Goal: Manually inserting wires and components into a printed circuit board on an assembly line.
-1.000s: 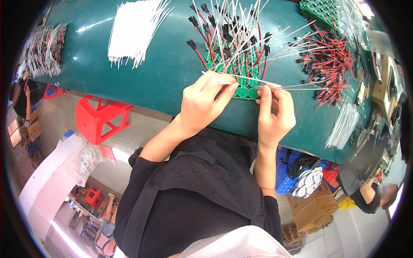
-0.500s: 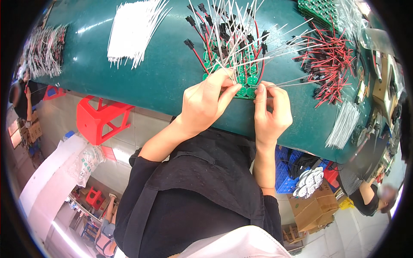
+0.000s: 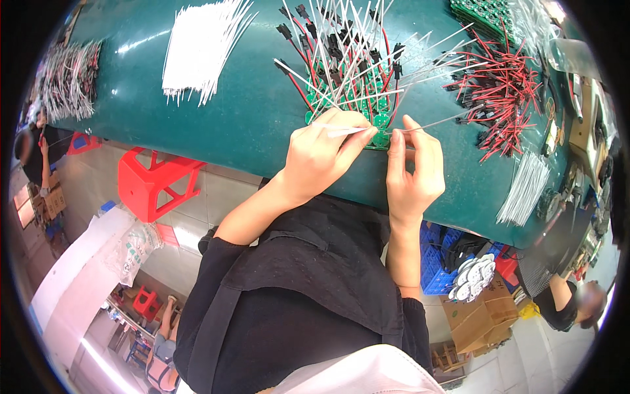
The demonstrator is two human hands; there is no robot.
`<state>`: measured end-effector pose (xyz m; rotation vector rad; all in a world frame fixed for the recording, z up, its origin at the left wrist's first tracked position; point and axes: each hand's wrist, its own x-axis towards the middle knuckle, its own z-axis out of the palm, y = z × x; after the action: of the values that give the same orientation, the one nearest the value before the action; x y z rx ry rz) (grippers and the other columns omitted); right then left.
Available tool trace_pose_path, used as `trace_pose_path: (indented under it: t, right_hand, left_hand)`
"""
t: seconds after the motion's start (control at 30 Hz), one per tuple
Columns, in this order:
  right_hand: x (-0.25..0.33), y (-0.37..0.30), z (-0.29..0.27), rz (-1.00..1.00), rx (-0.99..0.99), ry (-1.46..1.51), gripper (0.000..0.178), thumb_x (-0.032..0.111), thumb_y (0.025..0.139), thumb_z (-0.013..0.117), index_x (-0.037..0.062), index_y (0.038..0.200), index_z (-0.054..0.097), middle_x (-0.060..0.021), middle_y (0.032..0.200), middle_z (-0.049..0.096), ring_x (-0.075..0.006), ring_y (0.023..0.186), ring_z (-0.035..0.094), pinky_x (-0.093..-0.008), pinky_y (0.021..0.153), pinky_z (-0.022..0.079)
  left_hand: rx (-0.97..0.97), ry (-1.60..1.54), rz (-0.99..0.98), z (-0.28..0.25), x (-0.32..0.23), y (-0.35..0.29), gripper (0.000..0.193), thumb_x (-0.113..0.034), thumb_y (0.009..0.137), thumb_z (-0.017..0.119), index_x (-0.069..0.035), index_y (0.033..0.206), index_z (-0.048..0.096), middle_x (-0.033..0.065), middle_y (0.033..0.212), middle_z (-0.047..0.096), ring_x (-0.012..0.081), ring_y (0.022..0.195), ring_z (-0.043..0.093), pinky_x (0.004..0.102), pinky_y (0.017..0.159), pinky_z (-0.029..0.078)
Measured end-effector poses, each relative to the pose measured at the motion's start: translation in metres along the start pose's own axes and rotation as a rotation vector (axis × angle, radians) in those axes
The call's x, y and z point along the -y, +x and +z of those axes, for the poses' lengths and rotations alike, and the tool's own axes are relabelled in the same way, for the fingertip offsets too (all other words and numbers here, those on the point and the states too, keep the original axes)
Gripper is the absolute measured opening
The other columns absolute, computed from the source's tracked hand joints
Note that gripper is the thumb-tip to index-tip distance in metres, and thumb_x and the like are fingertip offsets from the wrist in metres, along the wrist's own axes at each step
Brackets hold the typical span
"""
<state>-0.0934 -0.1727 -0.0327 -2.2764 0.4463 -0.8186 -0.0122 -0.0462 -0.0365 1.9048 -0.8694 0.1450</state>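
My left hand is closed in a pinch on a thin white wire, over the near edge of a panel of small round green circuit boards. Facing it, my right hand pinches a thin grey wire that stretches off to the right. The fingertips are a short gap apart, and what lies right between them is too small to make out. From the panel rise many white wires and red-and-black leads with black connectors. My left hand covers part of the panel's near side.
White wires lie in a thick bundle at the back left; red-and-black leads are heaped at right beside a smaller grey-white wire bundle. Green boards are stacked at the far right. A red stool stands below the table's edge.
The white wire in my left hand now points left across the fingers, and that hand has turned slightly. My right hand has barely moved. The wires on the panel have shifted a little.
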Motion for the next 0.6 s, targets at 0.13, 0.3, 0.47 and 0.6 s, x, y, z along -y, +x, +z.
trace_pose_path:
  t: [0.13,0.3,0.47,0.6]
  right_hand:
    - [-0.0014,-0.0005,-0.0024,0.001,-0.008,0.004,0.025,-0.005,0.082,0.072,-0.0020,0.106,0.068,-0.0114,0.092,0.067,-0.0146,0.066,0.064,-0.0251,0.054,0.054]
    - [-0.0032,-0.0032,-0.0046,0.007,-0.022,0.019,0.022,-0.006,0.081,0.072,-0.0023,0.103,0.068,-0.0115,0.093,0.068,-0.0145,0.065,0.064,-0.0246,0.053,0.054]
    - [-0.0038,-0.0058,-0.0073,0.045,-0.017,0.045,0.018,-0.006,0.081,0.072,-0.0029,0.099,0.067,-0.0122,0.096,0.069,-0.0149,0.066,0.064,-0.0244,0.053,0.055]
    - [-0.0042,-0.0060,-0.0072,0.049,-0.024,0.068,0.017,-0.006,0.081,0.072,-0.0032,0.096,0.066,-0.0126,0.097,0.069,-0.0154,0.068,0.065,-0.0243,0.054,0.056]
  left_hand:
    - [-0.013,0.013,0.047,0.0022,0.0016,0.0010,0.019,-0.004,0.079,0.075,-0.004,0.090,0.060,0.0054,0.082,0.066,0.0219,0.068,0.064,0.0311,0.056,0.052]
    - [0.007,0.048,0.031,0.0019,0.0003,-0.0013,0.021,-0.004,0.079,0.075,-0.004,0.092,0.059,0.0052,0.083,0.066,0.0219,0.068,0.064,0.0314,0.057,0.053]
    - [-0.010,0.055,0.006,0.0037,0.0020,-0.0028,0.022,-0.005,0.079,0.076,-0.005,0.093,0.060,0.0043,0.084,0.065,0.0214,0.069,0.065,0.0310,0.057,0.053]
    - [-0.023,0.045,0.028,0.0046,0.0023,-0.0022,0.022,-0.005,0.079,0.077,-0.006,0.093,0.060,0.0040,0.084,0.065,0.0209,0.069,0.064,0.0306,0.057,0.053]
